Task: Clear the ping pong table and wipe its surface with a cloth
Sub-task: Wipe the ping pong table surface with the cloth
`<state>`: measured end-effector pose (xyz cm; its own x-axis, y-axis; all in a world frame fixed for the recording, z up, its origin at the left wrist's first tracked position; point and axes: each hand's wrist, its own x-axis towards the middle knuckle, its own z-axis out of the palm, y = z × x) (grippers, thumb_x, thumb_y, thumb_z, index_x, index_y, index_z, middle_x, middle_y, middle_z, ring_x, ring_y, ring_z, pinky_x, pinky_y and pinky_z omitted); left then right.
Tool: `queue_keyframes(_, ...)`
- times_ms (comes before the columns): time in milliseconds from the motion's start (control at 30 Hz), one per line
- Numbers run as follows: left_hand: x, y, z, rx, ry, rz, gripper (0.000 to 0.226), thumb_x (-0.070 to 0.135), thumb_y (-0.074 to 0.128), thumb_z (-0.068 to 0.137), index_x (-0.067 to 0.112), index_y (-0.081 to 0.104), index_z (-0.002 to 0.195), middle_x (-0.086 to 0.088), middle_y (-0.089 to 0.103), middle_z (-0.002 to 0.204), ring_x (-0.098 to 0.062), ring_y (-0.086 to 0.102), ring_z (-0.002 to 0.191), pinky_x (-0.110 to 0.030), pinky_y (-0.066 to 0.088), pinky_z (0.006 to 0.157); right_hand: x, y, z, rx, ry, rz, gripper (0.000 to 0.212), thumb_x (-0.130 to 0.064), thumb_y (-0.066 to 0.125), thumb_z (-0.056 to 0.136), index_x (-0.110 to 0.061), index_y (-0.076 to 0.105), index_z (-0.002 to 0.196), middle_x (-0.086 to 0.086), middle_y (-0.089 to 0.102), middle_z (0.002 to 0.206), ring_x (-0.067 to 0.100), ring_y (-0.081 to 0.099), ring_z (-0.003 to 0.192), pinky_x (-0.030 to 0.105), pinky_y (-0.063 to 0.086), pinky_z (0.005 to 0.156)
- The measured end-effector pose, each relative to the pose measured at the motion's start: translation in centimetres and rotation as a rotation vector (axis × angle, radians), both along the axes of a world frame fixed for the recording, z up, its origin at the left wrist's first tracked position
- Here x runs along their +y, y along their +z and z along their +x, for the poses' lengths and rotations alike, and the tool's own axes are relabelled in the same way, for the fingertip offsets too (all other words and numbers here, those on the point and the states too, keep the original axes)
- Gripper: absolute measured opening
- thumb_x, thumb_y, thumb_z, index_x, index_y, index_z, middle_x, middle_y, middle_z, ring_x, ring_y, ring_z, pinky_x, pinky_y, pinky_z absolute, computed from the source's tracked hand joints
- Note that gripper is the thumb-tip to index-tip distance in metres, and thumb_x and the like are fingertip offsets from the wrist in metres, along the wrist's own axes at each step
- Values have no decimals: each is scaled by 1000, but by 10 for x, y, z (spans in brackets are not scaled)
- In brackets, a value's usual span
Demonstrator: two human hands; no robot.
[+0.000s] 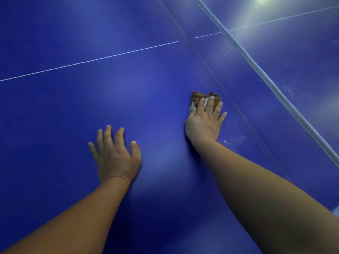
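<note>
Brown-and-white cloth (pixel 203 100) bunched flat on the blue ping pong table (pixel 73 110), close beside the foot of the net (pixel 256 70), near the middle of the head view. Pinned there under the straight fingers of the right hand (pixel 204 123): palm down, fingers spread over the cloth, pressing rather than gripping, with only the far edge of the fabric showing past the fingertips. Lies straight ahead of that hand along the line of the right forearm, so clearly the nearer hand, and the one doing the wiping.

Left hand (pixel 115 154) planted flat on bare table, well apart from the cloth, nearer the body and to the left, fingers spread and holding nothing; probably a brace for leaning forward. Both hands therefore apart, neither curled round anything.

Net tape running diagonally from upper centre down to the right edge, mesh shadow falling on the near half. Cloth bunch roughly squat, with no clear long axis; slightly wider across than deep. Small white specks (pixel 231 142) on the surface just right of the right wrist, between the arm and the net, so nearer the body than the cloth and to its right. Likely the next patch to cover: a pull back and rightward along the net line. White centre line (pixel 91 60) crossing the far left part of the near half. Lamp glare (pixel 264 0) at top right on the far half. Nothing loose visible on the table; clearing judged done, wiping under way.
</note>
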<state>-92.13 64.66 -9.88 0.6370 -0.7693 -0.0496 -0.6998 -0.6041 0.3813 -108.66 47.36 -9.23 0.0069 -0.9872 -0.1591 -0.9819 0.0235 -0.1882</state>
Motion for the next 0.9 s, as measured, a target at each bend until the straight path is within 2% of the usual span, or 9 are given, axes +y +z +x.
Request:
queue_keyframes(167, 27, 7, -28, -45, -223, -119, 63, 45, 36, 85, 6, 59, 129, -19, 44, 148, -38, 32, 141, -62, 16, 117, 49, -1, -54, 26, -73, 12, 58, -41, 13, 106, -19, 8, 160, 0, -10, 168, 29, -15, 152, 53, -9, 122)
queue_keyframes(400, 90, 4, -103, -71, -547, -111, 54, 40, 44, 86, 8, 62, 126, -18, 51, 142, -38, 41, 136, -60, 19, 117, 129, 1, -141, 35, -211, 49, 58, -42, 14, 107, -20, 6, 160, -2, -12, 167, 27, -16, 152, 52, -9, 122)
queue_keyframes(567, 107, -5, -125, -117, -758, -45, 53, 40, 43, 89, 7, 64, 124, -16, 53, 141, -35, 40, 137, -63, 21, 115, 184, 0, -201, 60, -321, 83, 59, -44, 13, 106, -21, 6, 160, -4, -12, 167, 25, -18, 152, 49, -10, 123)
queue_keyframes(800, 104, -1, -129, -137, -765, -12, 55, 40, 40, 88, 4, 63, 123, -19, 52, 140, -38, 39, 136, -60, 17, 117, 227, -4, -250, 57, -380, 62, 57, -42, 20, 107, -19, 16, 160, -3, -1, 168, 26, -9, 154, 45, -5, 124)
queue_keyframes(900, 104, 0, -131, -141, -754, 8, 55, 40, 39, 88, 4, 61, 124, -19, 50, 141, -37, 38, 137, -58, 17, 118, 236, -8, -261, 29, -357, -35, 58, -43, 22, 106, -15, 35, 154, 2, 19, 166, 31, 8, 153, 48, 12, 123)
